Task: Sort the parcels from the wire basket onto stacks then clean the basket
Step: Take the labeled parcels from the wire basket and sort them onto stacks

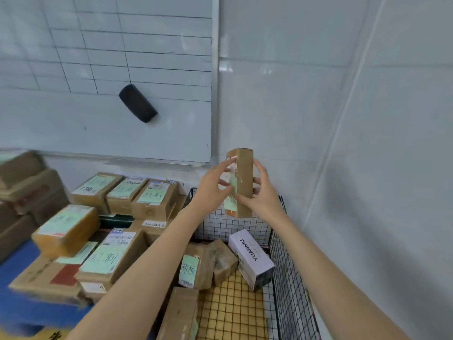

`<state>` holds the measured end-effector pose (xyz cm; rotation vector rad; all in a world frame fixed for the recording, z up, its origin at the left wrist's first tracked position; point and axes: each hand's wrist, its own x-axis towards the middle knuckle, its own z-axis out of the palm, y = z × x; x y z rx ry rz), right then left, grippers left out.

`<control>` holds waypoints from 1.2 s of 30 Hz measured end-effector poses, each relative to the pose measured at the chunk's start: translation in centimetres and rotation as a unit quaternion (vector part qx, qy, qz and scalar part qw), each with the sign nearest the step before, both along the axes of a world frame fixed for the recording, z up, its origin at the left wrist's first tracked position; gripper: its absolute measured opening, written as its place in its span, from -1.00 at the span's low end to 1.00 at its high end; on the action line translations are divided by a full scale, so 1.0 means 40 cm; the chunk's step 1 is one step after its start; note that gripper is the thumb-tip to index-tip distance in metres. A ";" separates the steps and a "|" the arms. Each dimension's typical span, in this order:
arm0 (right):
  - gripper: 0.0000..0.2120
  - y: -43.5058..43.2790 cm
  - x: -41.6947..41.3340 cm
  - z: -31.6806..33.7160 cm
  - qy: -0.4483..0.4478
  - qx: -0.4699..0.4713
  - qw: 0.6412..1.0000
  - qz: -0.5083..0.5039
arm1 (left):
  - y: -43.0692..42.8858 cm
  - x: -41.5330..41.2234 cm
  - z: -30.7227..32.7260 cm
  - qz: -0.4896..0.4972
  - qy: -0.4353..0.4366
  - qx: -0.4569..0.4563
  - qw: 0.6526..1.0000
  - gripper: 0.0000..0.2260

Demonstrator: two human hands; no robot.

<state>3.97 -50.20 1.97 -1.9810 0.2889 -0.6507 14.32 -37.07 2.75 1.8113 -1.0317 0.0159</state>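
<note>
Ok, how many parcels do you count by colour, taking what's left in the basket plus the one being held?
Brown, lying in the wire basket: 3 (green-labelled parcel, crumpled parcel, near parcel)
White box, in the basket: 1
Brown held parcel, gripped by left hand and right hand above the basket: 1
Total: 5

Even cool light, soft blur, wide-angle bending at edges
</note>
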 end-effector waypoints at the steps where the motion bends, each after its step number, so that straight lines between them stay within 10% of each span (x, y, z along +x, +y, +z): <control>1: -0.07 0.002 -0.004 0.017 -0.005 0.000 1.000 0.004 | 0.009 0.002 0.013 0.009 -0.023 0.001 1.000 -0.38; 21: -0.51 0.061 0.001 0.113 -0.054 0.058 0.994 0.077 | 0.147 0.001 0.058 -0.023 0.203 -0.130 0.970 -0.48; 36: -0.39 0.353 0.152 0.064 0.003 0.029 0.968 0.250 | 0.499 -0.033 0.047 0.195 0.112 -0.131 0.966 -0.32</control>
